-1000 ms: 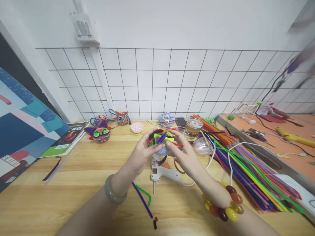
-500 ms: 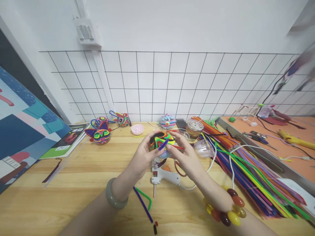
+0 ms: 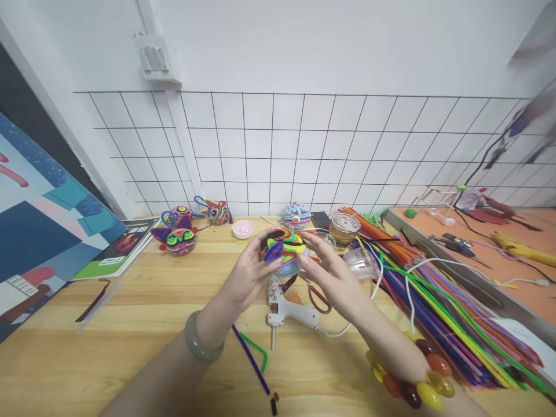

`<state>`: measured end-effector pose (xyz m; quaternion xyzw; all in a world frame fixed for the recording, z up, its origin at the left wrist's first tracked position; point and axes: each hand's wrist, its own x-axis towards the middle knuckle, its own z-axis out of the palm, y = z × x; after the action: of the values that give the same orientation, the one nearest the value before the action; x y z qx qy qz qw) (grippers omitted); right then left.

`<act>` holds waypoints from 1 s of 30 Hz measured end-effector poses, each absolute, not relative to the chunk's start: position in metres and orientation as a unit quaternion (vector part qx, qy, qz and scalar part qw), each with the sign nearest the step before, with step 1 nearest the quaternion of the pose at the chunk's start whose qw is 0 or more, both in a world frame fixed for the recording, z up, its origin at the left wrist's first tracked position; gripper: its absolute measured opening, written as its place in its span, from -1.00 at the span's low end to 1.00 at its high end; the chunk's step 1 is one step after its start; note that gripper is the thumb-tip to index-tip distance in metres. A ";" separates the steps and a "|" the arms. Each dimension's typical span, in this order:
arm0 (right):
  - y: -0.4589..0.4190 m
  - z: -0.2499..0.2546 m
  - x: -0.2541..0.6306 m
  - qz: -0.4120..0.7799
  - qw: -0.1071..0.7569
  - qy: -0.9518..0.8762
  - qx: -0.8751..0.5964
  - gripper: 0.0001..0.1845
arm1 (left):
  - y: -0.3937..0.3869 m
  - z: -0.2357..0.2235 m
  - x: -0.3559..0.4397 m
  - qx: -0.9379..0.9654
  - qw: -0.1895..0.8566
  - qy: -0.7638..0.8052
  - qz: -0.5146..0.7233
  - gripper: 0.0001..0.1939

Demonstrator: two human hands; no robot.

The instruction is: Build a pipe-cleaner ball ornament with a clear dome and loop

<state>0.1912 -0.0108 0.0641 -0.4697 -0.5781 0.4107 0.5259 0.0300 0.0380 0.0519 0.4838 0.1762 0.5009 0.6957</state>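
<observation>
A round ornament (image 3: 286,249) wound in rainbow pipe cleaners, with a purple oval piece on its near left side, is held above the table. My left hand (image 3: 249,272) grips it from the left, thumb by the purple piece. From the right, my right hand (image 3: 328,269) holds the same ornament with curved fingers and thumb. Below it lies a white glue gun (image 3: 289,313), with red-handled scissors (image 3: 319,298) partly hidden beside it. A purple pipe cleaner (image 3: 252,359) and a bent green one (image 3: 257,347) lie nearer to me.
Finished-looking ornaments (image 3: 180,240) stand back left, near a pink bowl (image 3: 244,229). A blue-and-pink ball (image 3: 297,215), a clear jar (image 3: 344,229) and a tipped plastic cup (image 3: 361,263) are at the back. Bundled pipe cleaners (image 3: 452,324) and a white cord (image 3: 410,301) spread along the right.
Both hands have turned the ornament, so the purple piece now shows its oval face toward the left. The right hand's thumb has shifted lower and rightward.
</observation>
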 end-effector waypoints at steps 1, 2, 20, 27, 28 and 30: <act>-0.012 0.065 0.193 0.374 0.521 -0.597 -0.481 -0.43 | 0.039 0.053 0.030 0.480 0.699 0.174 0.501 -0.44; -0.014 0.066 0.195 0.323 0.516 -0.620 -0.495 -0.44 | 0.039 0.053 0.030 0.477 0.700 0.173 0.503 -0.44; -0.054 0.078 0.172 0.046 0.508 -0.759 -0.405 -0.87 | 0.036 0.055 0.028 0.532 0.645 0.151 0.528 -0.44; -0.054 0.072 0.165 -0.122 0.439 -0.822 -0.341 -0.74 | 0.037 0.052 0.028 0.529 0.656 0.134 0.521 -0.39; -0.054 0.070 0.165 -0.135 0.431 -0.825 -0.339 -0.77 | 0.037 0.051 0.028 0.526 0.659 0.137 0.520 -0.37; -0.053 0.069 0.165 -0.152 0.419 -0.832 -0.332 -0.81 | 0.037 0.050 0.028 0.522 0.663 0.141 0.518 -0.35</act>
<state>0.1645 -0.0533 0.0686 -0.3319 -0.8315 -0.1520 0.4187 0.0284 0.0371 0.0502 0.5219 0.1412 0.5183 0.6626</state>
